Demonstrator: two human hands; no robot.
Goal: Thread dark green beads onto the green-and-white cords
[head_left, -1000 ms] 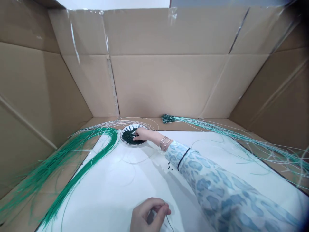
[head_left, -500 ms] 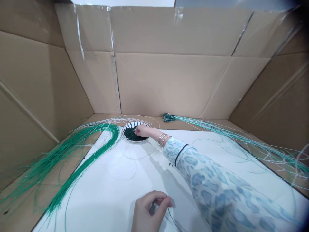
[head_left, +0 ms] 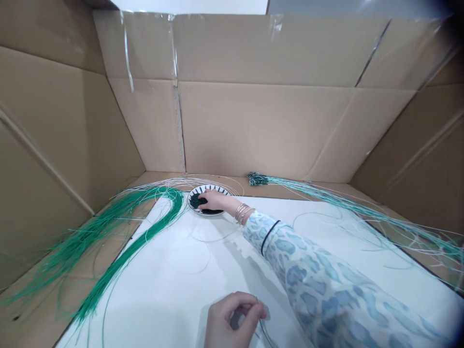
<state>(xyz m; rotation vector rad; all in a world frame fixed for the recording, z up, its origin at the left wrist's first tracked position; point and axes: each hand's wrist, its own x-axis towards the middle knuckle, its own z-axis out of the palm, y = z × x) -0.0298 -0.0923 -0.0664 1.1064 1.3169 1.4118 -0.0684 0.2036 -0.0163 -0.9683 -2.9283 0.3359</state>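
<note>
My left hand (head_left: 234,319), low in the middle of the view, is closed in a pinch. Between thumb and forefinger it grips a thin dark strand (head_left: 266,333), perhaps a wire, whose tip pokes up above the fingers. My right hand (head_left: 215,199) reaches across the white board into a shallow plate (head_left: 208,187) with a dark-striped rim. Its thumb and forefinger are apart, touching a heap of tiny dark green beads (head_left: 196,200). The hand covers part of the heap, and whether a bead sits at the fingertips is too small to tell.
A curved bundle of green strands (head_left: 145,237) lies along the board's left side. At the back right, pale strands (head_left: 308,187) run from a dark green beaded cluster (head_left: 258,179). Cardboard walls (head_left: 261,130) surround the white board (head_left: 163,280).
The fingers of my right hand have gone from bunched together to spread over the beads. My left hand keeps its pinch on the strand. The whole view has shifted slightly.
</note>
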